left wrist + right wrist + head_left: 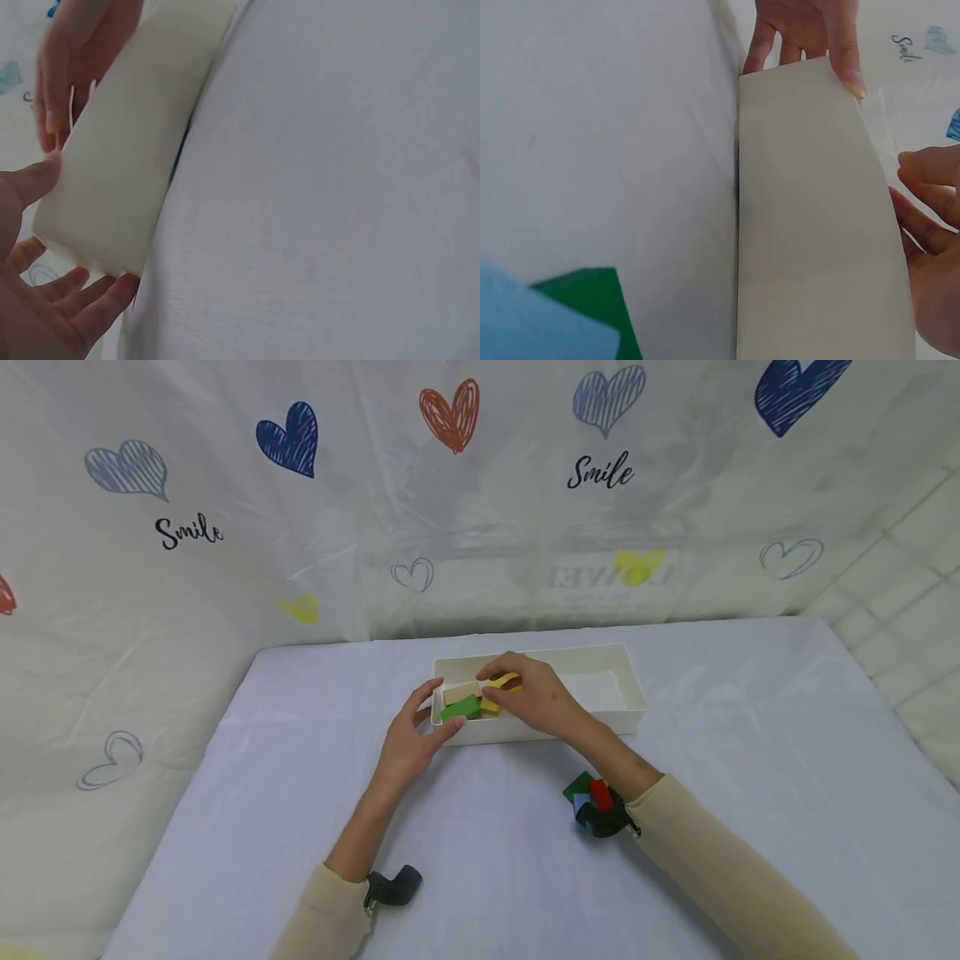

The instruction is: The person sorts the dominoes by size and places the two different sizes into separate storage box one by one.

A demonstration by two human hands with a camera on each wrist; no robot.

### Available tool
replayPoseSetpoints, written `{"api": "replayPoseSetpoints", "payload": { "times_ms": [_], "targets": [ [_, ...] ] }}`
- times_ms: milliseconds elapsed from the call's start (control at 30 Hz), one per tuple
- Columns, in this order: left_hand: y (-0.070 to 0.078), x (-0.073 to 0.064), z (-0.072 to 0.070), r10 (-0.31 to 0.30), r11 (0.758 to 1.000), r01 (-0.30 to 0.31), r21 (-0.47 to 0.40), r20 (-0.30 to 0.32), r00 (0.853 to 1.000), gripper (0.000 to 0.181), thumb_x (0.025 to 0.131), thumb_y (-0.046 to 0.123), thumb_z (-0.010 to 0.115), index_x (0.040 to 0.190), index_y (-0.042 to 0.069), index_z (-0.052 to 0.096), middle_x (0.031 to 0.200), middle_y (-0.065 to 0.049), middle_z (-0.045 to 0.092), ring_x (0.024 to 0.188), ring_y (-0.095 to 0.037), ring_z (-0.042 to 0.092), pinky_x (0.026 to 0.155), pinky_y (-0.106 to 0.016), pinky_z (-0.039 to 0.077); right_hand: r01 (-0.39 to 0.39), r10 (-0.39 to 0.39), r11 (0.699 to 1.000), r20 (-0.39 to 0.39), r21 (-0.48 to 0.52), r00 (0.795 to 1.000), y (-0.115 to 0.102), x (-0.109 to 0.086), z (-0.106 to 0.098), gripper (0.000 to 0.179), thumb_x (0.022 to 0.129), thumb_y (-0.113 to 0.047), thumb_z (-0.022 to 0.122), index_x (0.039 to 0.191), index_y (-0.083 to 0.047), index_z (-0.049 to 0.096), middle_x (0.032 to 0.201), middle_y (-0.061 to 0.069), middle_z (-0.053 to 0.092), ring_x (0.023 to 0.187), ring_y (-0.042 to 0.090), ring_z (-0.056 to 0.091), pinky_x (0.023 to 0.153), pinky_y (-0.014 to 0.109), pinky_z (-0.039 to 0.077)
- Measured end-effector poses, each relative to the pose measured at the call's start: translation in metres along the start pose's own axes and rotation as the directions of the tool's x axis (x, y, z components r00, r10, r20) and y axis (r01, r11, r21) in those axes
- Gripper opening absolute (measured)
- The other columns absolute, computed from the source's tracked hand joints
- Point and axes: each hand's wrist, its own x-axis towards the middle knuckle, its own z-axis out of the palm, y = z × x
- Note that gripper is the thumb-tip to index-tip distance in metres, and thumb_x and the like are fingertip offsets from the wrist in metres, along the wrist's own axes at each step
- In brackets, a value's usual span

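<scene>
A long white box stands toward the back of the table. My left hand grips its left end, thumb at the front rim and fingers along the end wall. Inside that end lie a green block, a pale beige block and yellow blocks. Over the yellow blocks is my right hand, fingers bent and the thumb apart from the index finger. Nothing shows between those tips. In the right wrist view the box wall hides the blocks inside.
Near my right wrist lie several loose blocks, among them a red block, a green block and a blue block, partly covered by the wrist camera. A white cloth covers the table; a printed curtain hangs behind.
</scene>
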Motion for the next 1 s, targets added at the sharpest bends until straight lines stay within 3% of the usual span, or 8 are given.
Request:
{"api": "replayPoseSetpoints", "payload": {
  "times_ms": [333,733,1000],
  "targets": [
    [0.000,-0.001,0.000,-0.010,1.000,0.010,0.002,-0.009,1.000,0.074,0.090,0.040,0.081,0.153,0.043,0.043,0.166,0.006,0.039,0.149,-0.031,0.048,0.109,-0.056,0.050,0.013,-0.014,1.000,-0.026,-0.016,1.000,-0.001,-0.014,-0.006,0.022,0.097,-0.013,0.074,0.118,-0.010,0.074,0.123,0.006,0.072,0.112,0.028,0.069,0.100,0.045,0.058],
    [0.000,0.000,0.001,-0.018,1.000,0.018,0.000,-0.010,1.000,0.074,0.089,0.042,0.082,0.153,0.046,0.044,0.166,0.006,0.039,0.150,-0.030,0.047,0.108,-0.056,0.051,0.098,-0.099,0.995,-0.040,-0.006,0.994,-0.004,-0.030,-0.013,0.022,0.096,-0.009,0.075,0.118,-0.008,0.073,0.120,0.012,0.072,0.107,0.029,0.070,0.097,0.049,0.059],
    [0.000,0.000,0.001,-0.028,1.000,0.029,0.012,-0.008,1.000,0.074,0.089,0.042,0.082,0.152,0.047,0.043,0.167,0.006,0.038,0.151,-0.030,0.047,0.108,-0.056,0.051,0.121,-0.122,0.992,-0.043,-0.021,0.992,-0.006,-0.040,-0.017,0.023,0.096,-0.010,0.074,0.119,-0.010,0.073,0.118,0.009,0.072,0.105,0.025,0.070,0.094,0.046,0.061]
  ]
}}
